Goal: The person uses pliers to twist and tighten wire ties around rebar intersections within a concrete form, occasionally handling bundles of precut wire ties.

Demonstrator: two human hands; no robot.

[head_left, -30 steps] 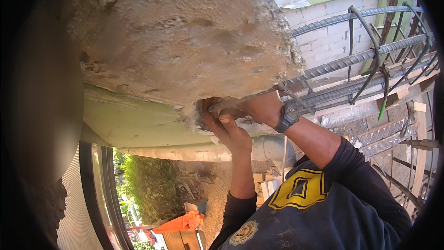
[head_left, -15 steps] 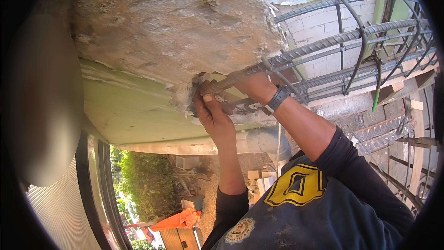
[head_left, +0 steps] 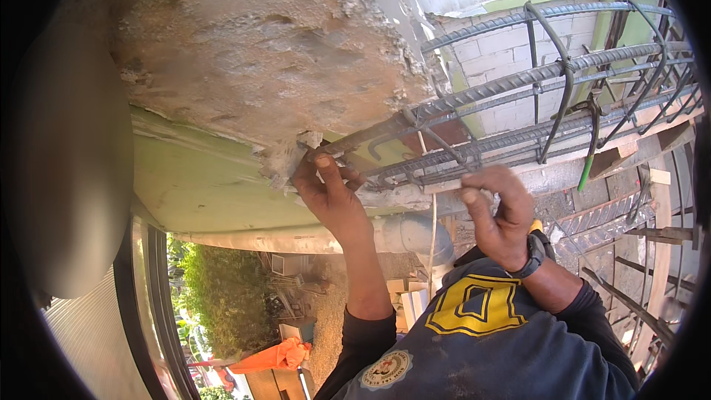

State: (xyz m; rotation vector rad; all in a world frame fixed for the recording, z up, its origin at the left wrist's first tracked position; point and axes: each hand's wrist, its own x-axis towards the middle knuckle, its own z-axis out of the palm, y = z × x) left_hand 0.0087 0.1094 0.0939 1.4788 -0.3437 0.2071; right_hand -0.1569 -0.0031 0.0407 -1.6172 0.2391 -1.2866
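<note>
My left hand [head_left: 331, 196] is closed at the end of a thick ribbed rebar [head_left: 474, 96], by the broken edge of the concrete [head_left: 259, 52]. Its thumb is bent over the front. Whatever lies between the fingers is hidden. My right hand [head_left: 502, 215] is in the air below the rebar cage, away from the bars. Its fingers are curled, with a small gap between thumb and forefinger, and nothing shows in it. Motion blurs it slightly. A wristband [head_left: 530, 255] circles that wrist.
Stirrups [head_left: 566, 104] join several bars running to the right. A pincer-like tool with a green handle [head_left: 585, 172] hangs on them. A green wall surface [head_left: 215, 170] and a grey pipe [head_left: 418, 237] lie below the concrete. An orange cloth [head_left: 274, 357] is farther down.
My right hand has come out from behind the bars, down and to the right. My left hand stays at the bar's end, its grip slightly shifted. The view has shifted slightly.
</note>
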